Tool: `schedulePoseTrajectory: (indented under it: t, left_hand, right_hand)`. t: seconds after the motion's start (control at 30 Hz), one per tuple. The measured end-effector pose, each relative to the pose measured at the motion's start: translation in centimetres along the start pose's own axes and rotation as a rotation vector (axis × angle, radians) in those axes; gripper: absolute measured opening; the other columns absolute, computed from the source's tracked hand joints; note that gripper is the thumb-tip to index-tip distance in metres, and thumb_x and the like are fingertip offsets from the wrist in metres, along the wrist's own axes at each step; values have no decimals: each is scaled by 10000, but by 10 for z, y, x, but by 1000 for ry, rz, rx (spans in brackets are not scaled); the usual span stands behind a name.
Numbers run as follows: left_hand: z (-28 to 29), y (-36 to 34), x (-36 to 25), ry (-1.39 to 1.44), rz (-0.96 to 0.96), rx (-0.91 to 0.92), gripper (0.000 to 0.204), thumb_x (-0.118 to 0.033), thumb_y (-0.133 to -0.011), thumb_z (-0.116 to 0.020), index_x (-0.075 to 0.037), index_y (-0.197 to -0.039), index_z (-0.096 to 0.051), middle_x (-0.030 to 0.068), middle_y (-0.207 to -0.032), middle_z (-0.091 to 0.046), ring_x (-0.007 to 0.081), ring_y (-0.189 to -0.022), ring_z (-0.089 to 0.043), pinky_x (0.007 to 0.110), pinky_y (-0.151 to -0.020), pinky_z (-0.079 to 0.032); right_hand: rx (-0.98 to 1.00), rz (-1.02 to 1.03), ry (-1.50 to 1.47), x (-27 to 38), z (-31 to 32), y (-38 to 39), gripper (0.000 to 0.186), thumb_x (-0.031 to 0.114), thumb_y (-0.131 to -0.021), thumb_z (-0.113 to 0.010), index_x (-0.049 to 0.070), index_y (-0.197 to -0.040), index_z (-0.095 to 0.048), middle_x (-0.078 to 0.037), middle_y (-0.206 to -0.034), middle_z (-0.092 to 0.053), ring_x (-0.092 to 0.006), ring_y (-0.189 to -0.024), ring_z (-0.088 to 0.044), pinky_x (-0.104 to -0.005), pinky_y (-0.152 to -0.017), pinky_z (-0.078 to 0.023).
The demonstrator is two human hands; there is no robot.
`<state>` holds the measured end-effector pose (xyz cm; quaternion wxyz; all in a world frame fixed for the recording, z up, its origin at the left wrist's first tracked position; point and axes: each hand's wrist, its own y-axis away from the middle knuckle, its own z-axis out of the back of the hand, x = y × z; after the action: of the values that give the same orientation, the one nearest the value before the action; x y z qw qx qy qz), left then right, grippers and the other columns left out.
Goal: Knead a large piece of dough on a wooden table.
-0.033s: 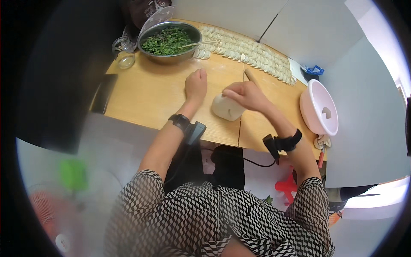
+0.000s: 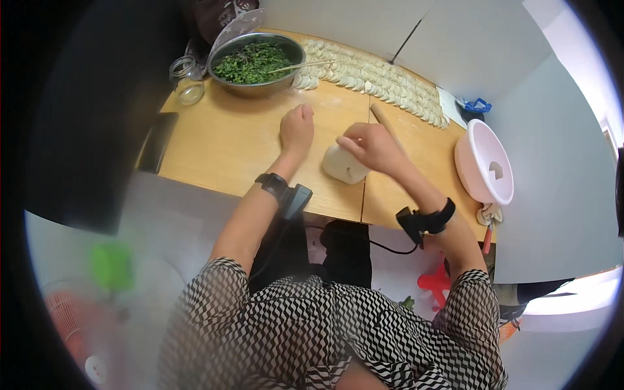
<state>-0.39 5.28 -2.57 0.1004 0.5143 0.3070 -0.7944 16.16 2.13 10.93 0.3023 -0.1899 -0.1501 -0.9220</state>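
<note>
Overhead, at a wooden table (image 2: 227, 140): a person in a black-and-white patterned top works with dough, both forearms reaching in from the lower edge.

Right hand: the right hand (image 2: 372, 146) is curled over the top of a pale lump of dough (image 2: 343, 164), fingers bent and pinching at its upper edge.

Left hand: the left hand (image 2: 296, 129) rests on the tabletop just left of the dough, fingers loosely folded under; whether anything lies beneath them cannot be told.

Dough: it sits near the table's front edge, between the two hands, touching the right one and apart from the left.

Rolling pin: a slim wooden rolling pin (image 2: 383, 123) lies at a slant just behind the right hand.

Dumplings: rows of folded dumplings (image 2: 377, 77) run along the far side of the table.

Bowl: a metal bowl (image 2: 257, 64) of chopped greens stands at the far left, a stick resting across its rim.

Basin: a pink basin (image 2: 482, 162) sits at the right end.

Wrists: a black band with a small device circles each wrist.
</note>
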Motion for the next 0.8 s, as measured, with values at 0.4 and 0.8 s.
schedulePoseTrajectory:
  t: [0.4, 0.8]
  left_hand:
    - [-1, 2, -8, 46, 59, 13, 366, -268, -944, -420, -18, -769, -621, 203, -752, -617, 395, -732, -580, 472, -670, -431]
    - [5, 2, -22, 44, 55, 54, 350, -248, -947, -416, -10, -785, -616, 197, -787, -623, 379, -776, -582, 467, -697, -434]
  right_hand:
    - [-587, 276, 457, -28, -62, -25, 199, 282, -827, -592, 95, -778, -638, -94, -794, -613, -280, -713, -605, -387, -625, -492]
    - [-563, 43, 277, -59, -40, -85, 386, 370, -910, -457, 68, -874, -695, -169, -883, -659, -358, -908, -606, -436, -764, -495]
